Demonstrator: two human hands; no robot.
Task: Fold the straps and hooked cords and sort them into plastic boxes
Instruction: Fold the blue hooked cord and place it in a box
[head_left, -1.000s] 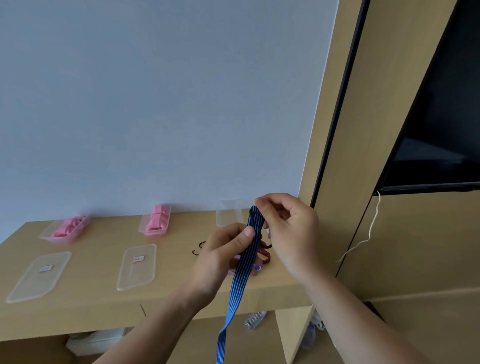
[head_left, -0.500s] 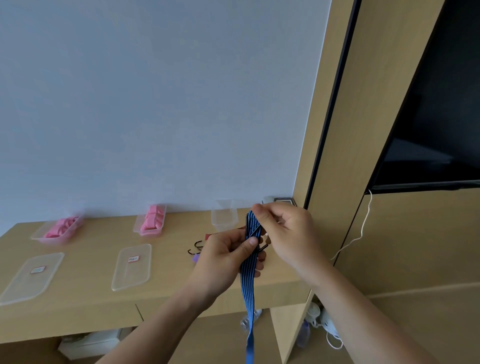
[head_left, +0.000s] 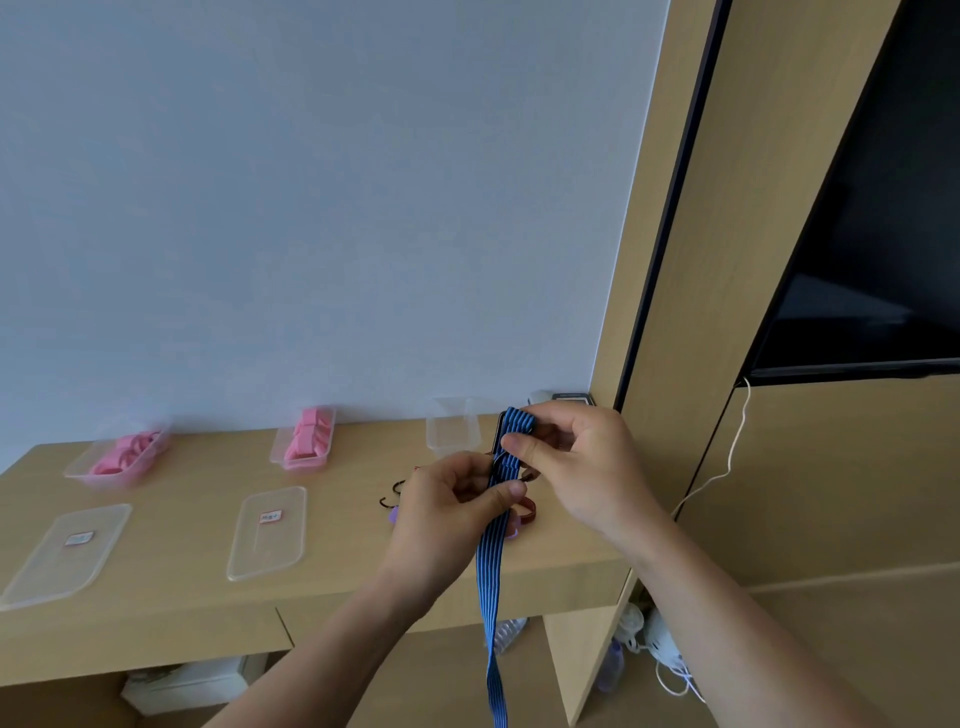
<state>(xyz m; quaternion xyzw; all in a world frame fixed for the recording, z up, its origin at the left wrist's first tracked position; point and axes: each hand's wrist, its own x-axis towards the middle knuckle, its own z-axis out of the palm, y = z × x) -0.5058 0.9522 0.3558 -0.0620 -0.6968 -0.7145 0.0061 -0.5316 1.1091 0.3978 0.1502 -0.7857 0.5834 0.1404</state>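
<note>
**Mid-fold on the blue cord, boxes lined up at the back**

The person has the blue striped cord (head_left: 491, 571) up in the air over the right end of the desk (head_left: 182, 597) rather than flat on it. That makes sense: the long tail hangs at 6 o'clock past the desk edge, so its own weight pulls it straight while the top gets doubled over. The right hand (head_left: 587, 462) pinches the folded bend at the top. The left hand (head_left: 452, 514), at about 7 o'clock from it, squeezes the layers between thumb and fingers, probably so the fold can't spring open. It looks like a few more folds are needed before it's box-ready.

Containers along the wall, read from the hands:
- The far-left box (head_left: 78, 470) at 9 o'clock holds pink straps (head_left: 122, 452) in a loose heap.
- The middle box (head_left: 298, 464) at 10 o'clock holds more pink ones, stacked neater.
- The clear box (head_left: 449, 434) at 12 o'clock looks empty — likely meant for the hooked stuff.

Two labelled lids (head_left: 267, 551) lie flat in front of the pink boxes. Black hooks (head_left: 387, 501) and a red strap (head_left: 529, 506) wait on the desk, partly hidden by the hands
</note>
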